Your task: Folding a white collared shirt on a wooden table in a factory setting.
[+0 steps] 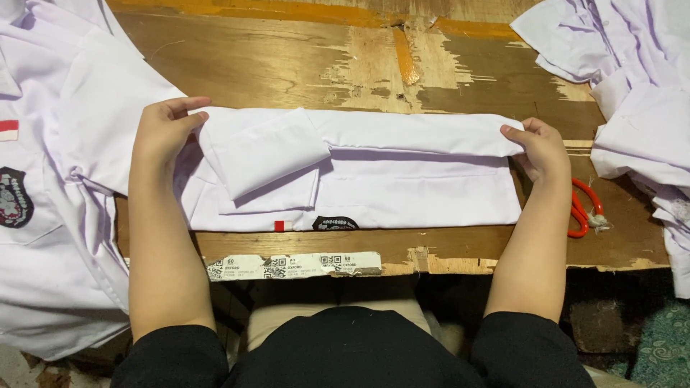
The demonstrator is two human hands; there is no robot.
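Shirt (402, 179) — white, folded into a long band — lies across the middle of the worktop (287, 65). Left hand (164, 129) pinches its folded end at 9 o'clock; right hand (540, 147) pinches the top fold at 3 o'clock, each grip pressed together on cloth. It looks light, soft and limp, so the folded edges at both ends seem the best hold. Orange scissors (581, 208) lie at 3 o'clock beyond the right hand — more white shirts (50, 179) at 9 and a pile (632, 79) at 2.
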